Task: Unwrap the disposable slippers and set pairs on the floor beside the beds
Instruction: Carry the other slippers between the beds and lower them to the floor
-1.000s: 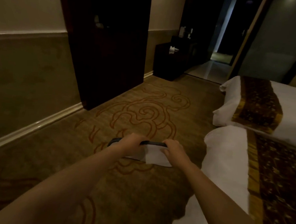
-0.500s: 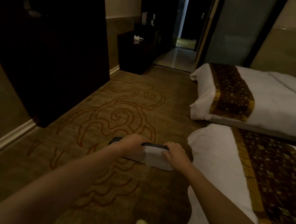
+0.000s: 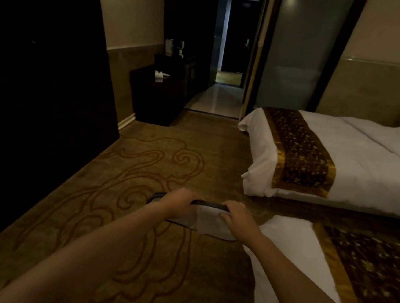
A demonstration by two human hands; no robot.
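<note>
Left hand [image 3: 179, 206], fingers curled over the top edge of a flat white cloth slipper pair with dark sole rim [image 3: 211, 223]; right hand [image 3: 235, 216] gripping the other end the same way. Held in the air just left of the near white bed with gold-brown runner [image 3: 293, 258], above the swirl-patterned tan carpet [image 3: 143, 170]. Wrapper: cannot tell. Step, as judged: carrying the pair for placing. Next: lowering beside that bed, soles down, side by side.

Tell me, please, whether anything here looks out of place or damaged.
Nothing stands out. The far bed and near bed are made; the carpet shows no spill; the left hand and right hand hold the slippers.
</note>
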